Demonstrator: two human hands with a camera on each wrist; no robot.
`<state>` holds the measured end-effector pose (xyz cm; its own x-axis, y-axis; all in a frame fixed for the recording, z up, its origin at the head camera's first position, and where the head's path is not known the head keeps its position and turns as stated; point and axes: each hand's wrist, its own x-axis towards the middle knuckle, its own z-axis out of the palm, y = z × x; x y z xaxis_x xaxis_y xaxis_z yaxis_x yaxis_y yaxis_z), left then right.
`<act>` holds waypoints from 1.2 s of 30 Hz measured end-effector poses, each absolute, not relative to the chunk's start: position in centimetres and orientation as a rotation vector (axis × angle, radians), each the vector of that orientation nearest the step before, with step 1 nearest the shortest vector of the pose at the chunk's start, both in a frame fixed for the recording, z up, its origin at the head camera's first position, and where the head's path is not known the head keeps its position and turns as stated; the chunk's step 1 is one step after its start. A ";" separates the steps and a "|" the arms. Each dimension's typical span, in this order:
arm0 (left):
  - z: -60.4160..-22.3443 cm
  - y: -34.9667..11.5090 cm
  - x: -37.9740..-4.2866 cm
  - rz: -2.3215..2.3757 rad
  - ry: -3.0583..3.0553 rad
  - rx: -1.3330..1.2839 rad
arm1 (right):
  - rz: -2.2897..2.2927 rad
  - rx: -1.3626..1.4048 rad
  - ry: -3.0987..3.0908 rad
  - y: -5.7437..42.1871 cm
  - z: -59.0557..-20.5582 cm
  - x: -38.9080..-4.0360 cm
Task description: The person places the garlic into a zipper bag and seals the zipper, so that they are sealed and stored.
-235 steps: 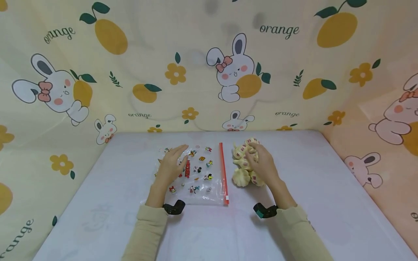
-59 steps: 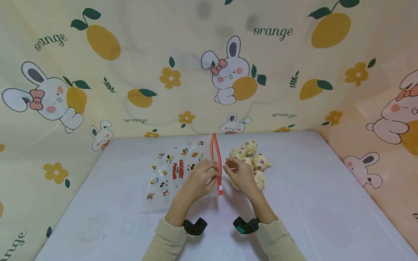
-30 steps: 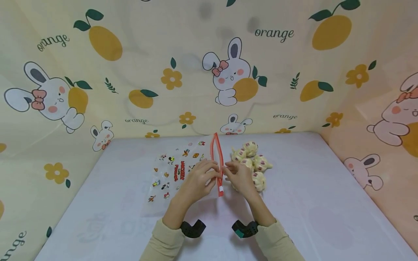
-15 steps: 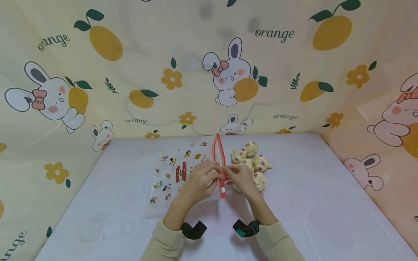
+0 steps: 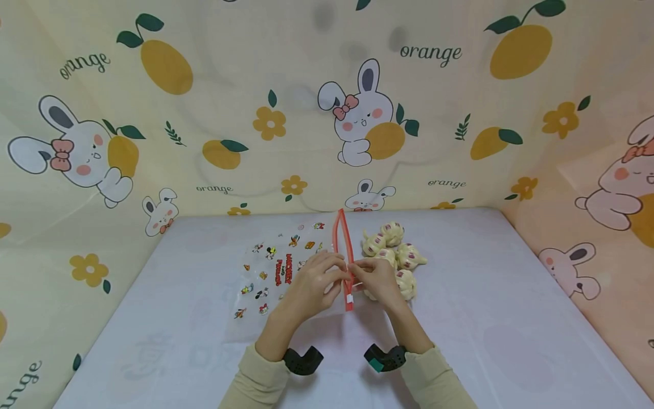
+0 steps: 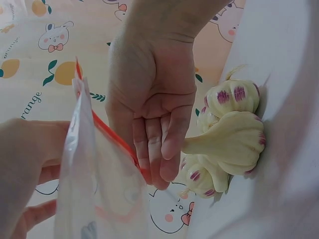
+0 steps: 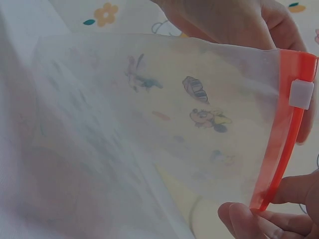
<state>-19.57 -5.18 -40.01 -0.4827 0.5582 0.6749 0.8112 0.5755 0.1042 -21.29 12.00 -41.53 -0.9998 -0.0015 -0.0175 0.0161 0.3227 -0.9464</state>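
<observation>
A clear zip bag point(image 5: 255, 295) with cartoon prints lies on the left, its red-edged mouth raised toward the right. The two red strips point(image 5: 348, 236) stand apart near the far end, and a white slider point(image 7: 300, 94) sits at the near end. My left hand point(image 5: 311, 281) holds the bag at its mouth, fingers bent over the red edge; in the left wrist view the plastic partly covers them. Thumb and fingers of my right hand point(image 5: 378, 278) pinch the near strip, clearest in the right wrist view. Several garlic bulbs point(image 5: 409, 255) lie just beyond the right hand.
The white table point(image 5: 485, 318) runs back to a cloth wall point(image 5: 306, 68) printed with rabbits and oranges. One garlic bulb point(image 6: 232, 142) shows large beside the right hand in the left wrist view.
The bag lay flat at first, with the right hand on the garlic. Since then the bulbs have shifted, both hands have come to the mouth, and the right fingers have taken the red strip.
</observation>
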 end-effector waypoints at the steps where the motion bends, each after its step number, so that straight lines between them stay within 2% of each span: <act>1: -40.0 -5.2 -19.6 -0.559 -2.219 -1.084 | -1.818 0.020 2.543 12.0 -41.5 -21.3; 21: -40.1 -4.6 -19.3 -0.420 -2.229 -0.869 | -1.789 -0.019 2.547 11.6 -41.7 -21.1; 36: -40.1 -4.6 -19.1 -0.547 -2.274 -0.664 | -1.833 0.029 2.505 11.1 -41.8 -21.1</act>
